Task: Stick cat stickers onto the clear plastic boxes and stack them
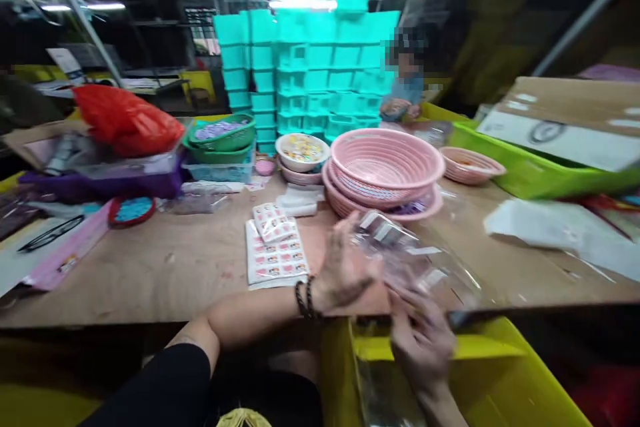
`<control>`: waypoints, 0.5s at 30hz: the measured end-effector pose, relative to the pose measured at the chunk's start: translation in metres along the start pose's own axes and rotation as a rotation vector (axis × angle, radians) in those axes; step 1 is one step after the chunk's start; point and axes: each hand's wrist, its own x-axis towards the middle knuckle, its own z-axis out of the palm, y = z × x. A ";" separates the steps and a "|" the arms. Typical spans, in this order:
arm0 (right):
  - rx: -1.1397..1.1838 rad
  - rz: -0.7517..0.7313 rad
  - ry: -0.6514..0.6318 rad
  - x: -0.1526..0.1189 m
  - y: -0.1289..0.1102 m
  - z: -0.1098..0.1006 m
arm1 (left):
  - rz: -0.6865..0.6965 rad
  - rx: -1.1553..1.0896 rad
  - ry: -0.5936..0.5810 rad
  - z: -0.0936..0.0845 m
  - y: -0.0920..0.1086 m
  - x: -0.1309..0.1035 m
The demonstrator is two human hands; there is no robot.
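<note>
My left hand [345, 267], with a dark beaded bracelet at the wrist, is held over the front of the table. Its fingers are stretched out beside several clear plastic bags [400, 247], touching or almost touching them. My right hand [423, 340] is closed, pinching the near edge of the bags above the table's front edge; blur hides the exact grip. Pale strips show on the bags. To the left of my left hand lie sheets of printed stickers [277, 257], a smaller piece on top of a larger one.
Pink baskets [385, 160] are stacked behind my hands. A yellow crate [500, 373] stands below the table edge. At right sits a green bin [540, 173] with cardboard; at left, a red bag [125, 123] and a dish of blue pieces [133, 210]. A person [405, 80] is beyond the table.
</note>
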 end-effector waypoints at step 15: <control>0.196 0.697 -0.892 0.147 -0.085 0.373 | -0.796 0.688 0.104 -0.230 -0.178 0.081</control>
